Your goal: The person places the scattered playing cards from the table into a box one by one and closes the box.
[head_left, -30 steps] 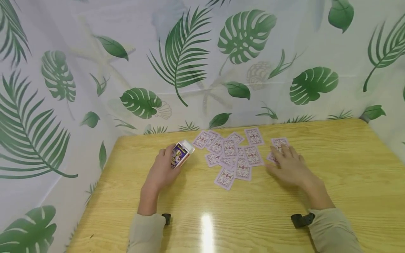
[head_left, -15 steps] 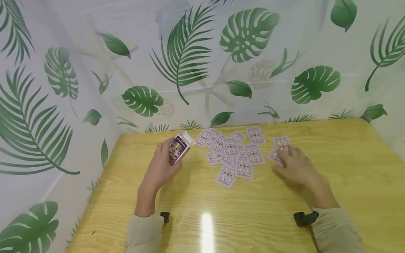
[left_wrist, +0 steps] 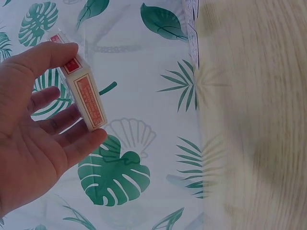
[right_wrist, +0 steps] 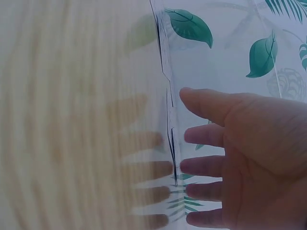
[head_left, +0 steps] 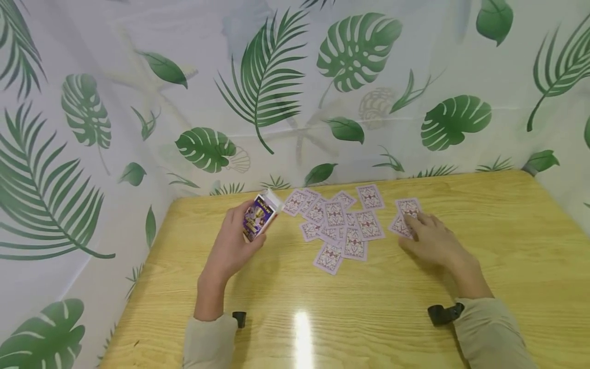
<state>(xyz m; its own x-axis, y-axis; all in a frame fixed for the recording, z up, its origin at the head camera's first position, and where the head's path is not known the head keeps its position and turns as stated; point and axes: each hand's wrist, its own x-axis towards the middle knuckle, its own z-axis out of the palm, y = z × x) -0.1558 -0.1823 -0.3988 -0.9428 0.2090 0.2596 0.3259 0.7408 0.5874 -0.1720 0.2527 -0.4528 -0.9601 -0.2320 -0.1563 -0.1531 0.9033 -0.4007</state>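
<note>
My left hand (head_left: 228,243) grips a small playing card box (head_left: 259,216), purple with a gold cup on its front. Its top flap stands up, pale and see-through. From the left wrist view, the thumb and fingers pinch the box (left_wrist: 86,98) by its edges, orange and red labels facing the camera. My right hand (head_left: 438,243) lies low over the right side of the table, fingertips at two overlapping face-down playing cards (head_left: 409,206) and partly covering them. Its fingers (right_wrist: 204,167) are extended and spread in the right wrist view, close to the tabletop.
Several face-down cards (head_left: 335,214) with a pinkish patterned back lie loosely overlapped between my hands. They rest on a yellowish wooden table (head_left: 359,318). A white cloth (head_left: 286,169) with green leaf prints rises behind the table's back edge and along the left.
My right hand has drawn back slightly toward me, uncovering more of the two cards at the right. The left hand has shifted a little left with the box.
</note>
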